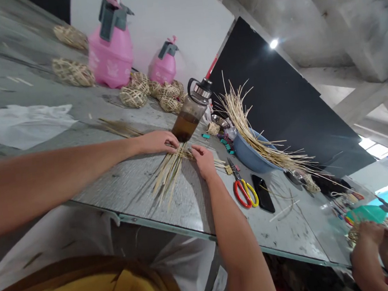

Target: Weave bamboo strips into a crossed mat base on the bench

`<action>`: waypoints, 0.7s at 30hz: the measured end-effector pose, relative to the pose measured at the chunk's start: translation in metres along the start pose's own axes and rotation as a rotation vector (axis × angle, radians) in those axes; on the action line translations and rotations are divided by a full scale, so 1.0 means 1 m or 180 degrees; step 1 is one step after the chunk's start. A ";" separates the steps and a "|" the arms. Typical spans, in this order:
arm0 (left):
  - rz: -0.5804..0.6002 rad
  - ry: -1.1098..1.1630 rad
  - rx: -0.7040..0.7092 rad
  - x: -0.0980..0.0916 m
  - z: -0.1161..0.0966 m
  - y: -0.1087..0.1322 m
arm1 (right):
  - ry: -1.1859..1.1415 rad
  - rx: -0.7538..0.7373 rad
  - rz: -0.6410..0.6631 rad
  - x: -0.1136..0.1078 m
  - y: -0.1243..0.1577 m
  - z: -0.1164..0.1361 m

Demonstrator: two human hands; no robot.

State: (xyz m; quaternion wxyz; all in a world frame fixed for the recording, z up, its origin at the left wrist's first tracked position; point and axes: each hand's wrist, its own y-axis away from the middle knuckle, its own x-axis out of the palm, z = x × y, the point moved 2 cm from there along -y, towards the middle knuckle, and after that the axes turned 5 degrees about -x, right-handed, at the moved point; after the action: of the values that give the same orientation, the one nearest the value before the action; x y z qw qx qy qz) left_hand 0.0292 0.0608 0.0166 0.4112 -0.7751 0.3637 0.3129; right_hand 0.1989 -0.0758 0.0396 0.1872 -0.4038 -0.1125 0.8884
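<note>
Thin bamboo strips (169, 173) lie crossed into a small weave on the grey table (136, 183), their loose ends fanning towards me. At the left edge of the weave is my left hand (158, 142), fingers curled down and closed on the strips. On the other side my right hand (202, 159) pinches strips between thumb and fingers; the exact grip is partly hidden. Just behind the weave stands a bottle of brown liquid (186, 121). Scissors (242, 189) with red and yellow handles lie right of my right hand, beside a yellow binder clip (229, 169).
A black phone (263, 193) lies beyond the scissors. Behind it, a blue basin (251, 153) holds long strips (242, 113). Pink spray bottles (112, 57) and woven balls (133, 96) stand at the back. A white cloth (23, 125) is left; another person's hands (372, 233) are far right.
</note>
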 end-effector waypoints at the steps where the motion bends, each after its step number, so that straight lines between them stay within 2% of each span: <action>1: -0.0003 -0.0007 0.0010 0.000 0.000 0.000 | 0.0099 -0.0046 0.0031 0.001 0.000 0.000; 7: 0.0020 -0.0027 0.0032 0.001 -0.001 -0.001 | 0.0663 -0.0608 0.0260 0.006 0.000 0.003; 21: 0.0115 0.0091 0.0078 0.002 0.002 -0.002 | 0.1047 -0.0818 0.0517 0.007 0.002 0.008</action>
State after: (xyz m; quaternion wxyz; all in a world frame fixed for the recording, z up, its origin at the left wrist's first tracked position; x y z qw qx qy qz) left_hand 0.0317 0.0624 0.0147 0.4097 -0.7677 0.3873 0.3046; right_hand 0.1880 -0.0751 0.0397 0.0778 -0.5714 -0.1599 0.8011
